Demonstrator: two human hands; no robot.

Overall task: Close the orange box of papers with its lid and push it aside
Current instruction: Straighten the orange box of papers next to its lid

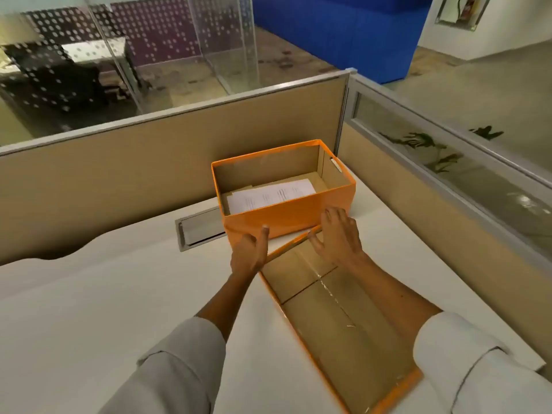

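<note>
A white tabletop point(104, 294) carries a grey cable hatch point(200, 227) set into it near the back. Tan partition panels point(134, 162) fence two sides (one has a glass strip point(448, 162)). Beyond stands a blue sofa point(343, 28).

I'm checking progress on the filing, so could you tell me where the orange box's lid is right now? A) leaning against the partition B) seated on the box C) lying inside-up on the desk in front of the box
C: the lid lies with its brown inside up on the desk, before the open orange box, both hands at its far end.
</note>
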